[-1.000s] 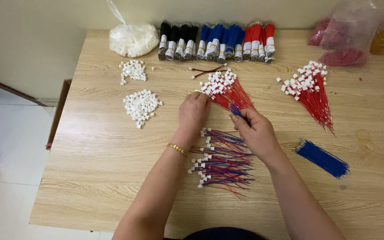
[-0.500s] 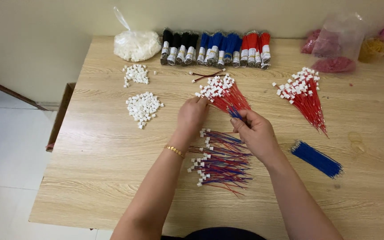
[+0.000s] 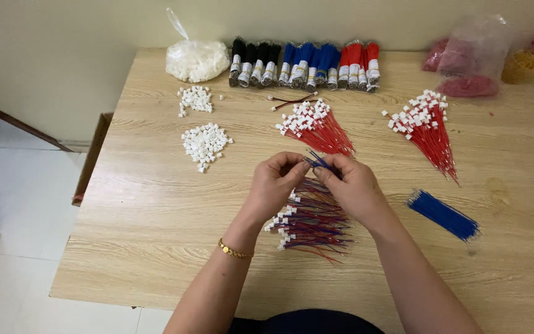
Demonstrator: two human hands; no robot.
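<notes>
Hands, two, bare, meeting above the middle of the wooden desk point(image 3: 156, 204). Left hand point(image 3: 274, 185), with a gold bracelet point(image 3: 233, 250) at the wrist, and right hand point(image 3: 355, 185) are brought close together, fingertips pinched on a few thin blue wires point(image 3: 317, 162) held between them just above the desk.

Directly beneath the hands: pile of red-and-blue wire leads with white connectors point(image 3: 311, 219), lying flat, connector ends toward the left.

Behind the hands: fan of red wires with white connectors point(image 3: 316, 127); second such fan point(image 3: 428, 127) well to its right. A loose bundle of blue wires point(image 3: 443, 214) lies to the right of the right hand, apart from it.

Left part of the desk: two heaps of loose white connector housings, the nearer point(image 3: 205, 143) and the farther point(image 3: 194, 99).

Back edge: clear plastic bag point(image 3: 196, 59), tied at the top, filled with white pieces; row of banded wire bundles point(image 3: 304, 65), black, blue and red from left to right. At the far right corner, a clear plastic bag point(image 3: 474, 59) holding pinkish-red contents, too blurred to identify.
</notes>
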